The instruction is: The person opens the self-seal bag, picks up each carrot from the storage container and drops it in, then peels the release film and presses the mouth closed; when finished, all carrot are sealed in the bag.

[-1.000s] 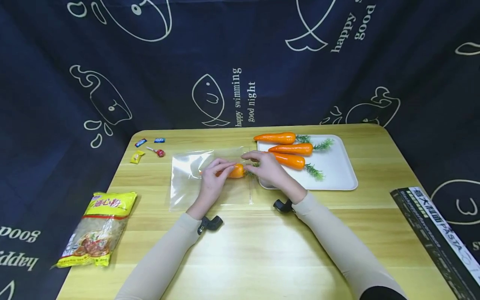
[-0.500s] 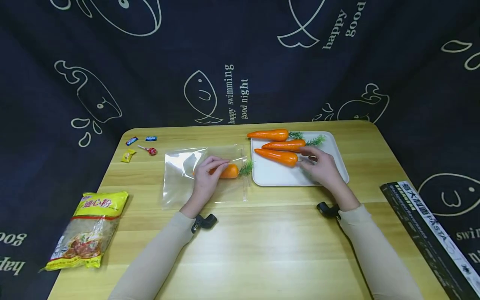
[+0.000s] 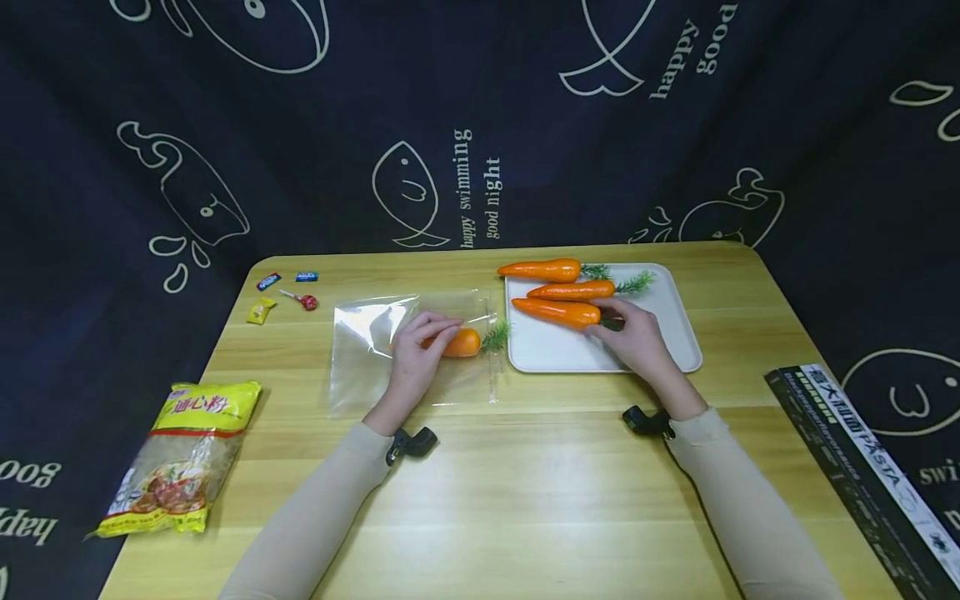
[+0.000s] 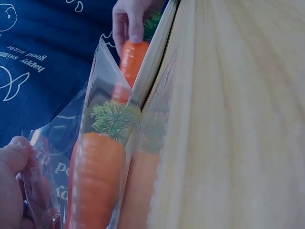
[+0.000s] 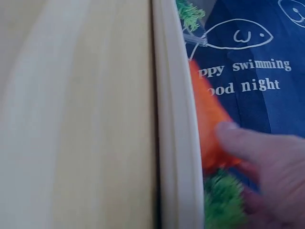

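So far, one carrot [image 3: 466,342] lies in the bag [image 3: 360,375] at mid-frame, its leaves [image 3: 496,337] reaching the bag's right edge; three more carrots [image 3: 570,290] sit on the tray [image 3: 551,354], right of centre, so the bagging looks about a quarter done. Your left hand [image 3: 415,354] pinches the bag; your right hand [image 3: 636,340] grips the lowest tray carrot [image 3: 555,312] by its top. Count four carrots, one bag, one tray; upper left, three sweets [image 3: 260,311] and one lollipop [image 3: 309,302]; lower left, one yellow pack [image 3: 180,458]; lower right, one box [image 3: 862,467].

Left hand [image 3: 415,352] pinches, right hand [image 3: 637,337] grips (forearms [image 3: 322,508] well apart)
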`<action>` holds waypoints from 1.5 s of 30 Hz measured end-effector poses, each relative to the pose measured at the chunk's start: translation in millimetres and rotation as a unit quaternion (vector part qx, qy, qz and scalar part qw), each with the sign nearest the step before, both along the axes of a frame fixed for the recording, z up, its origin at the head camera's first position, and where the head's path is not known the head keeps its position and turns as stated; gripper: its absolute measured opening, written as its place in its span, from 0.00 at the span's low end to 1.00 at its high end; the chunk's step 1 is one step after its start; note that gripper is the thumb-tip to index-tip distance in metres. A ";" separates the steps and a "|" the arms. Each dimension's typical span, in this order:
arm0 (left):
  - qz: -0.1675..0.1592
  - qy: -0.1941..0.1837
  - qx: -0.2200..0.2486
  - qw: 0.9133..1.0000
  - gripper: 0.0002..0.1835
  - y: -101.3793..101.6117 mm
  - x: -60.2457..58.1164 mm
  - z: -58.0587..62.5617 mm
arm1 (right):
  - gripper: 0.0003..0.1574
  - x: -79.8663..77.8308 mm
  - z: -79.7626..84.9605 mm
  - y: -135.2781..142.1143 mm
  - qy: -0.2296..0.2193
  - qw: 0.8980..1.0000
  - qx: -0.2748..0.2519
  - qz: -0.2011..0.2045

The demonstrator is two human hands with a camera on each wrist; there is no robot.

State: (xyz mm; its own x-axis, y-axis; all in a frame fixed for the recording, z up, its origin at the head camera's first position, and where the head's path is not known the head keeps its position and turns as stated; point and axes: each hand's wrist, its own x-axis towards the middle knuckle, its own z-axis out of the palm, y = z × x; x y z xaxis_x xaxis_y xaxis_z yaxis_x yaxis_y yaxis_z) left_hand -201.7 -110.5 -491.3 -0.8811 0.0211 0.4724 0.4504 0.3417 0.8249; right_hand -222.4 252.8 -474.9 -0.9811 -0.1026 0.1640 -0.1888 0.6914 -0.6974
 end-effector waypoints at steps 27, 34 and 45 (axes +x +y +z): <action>0.004 0.000 0.032 0.999 0.08 2.9 1.4 0.4 | 0.30 -36.2 26.2 -157.3 -0.041 0.978 0.071 0.190; -0.001 -0.009 0.024 1.000 0.09 2.6 3.1 -2.4 | 0.31 -36.0 21.9 -161.9 -0.049 0.972 0.109 0.202; 0.009 -0.004 0.005 1.000 0.08 2.3 3.8 0.7 | 0.15 32.6 40.2 -133.5 0.004 0.992 -0.063 0.113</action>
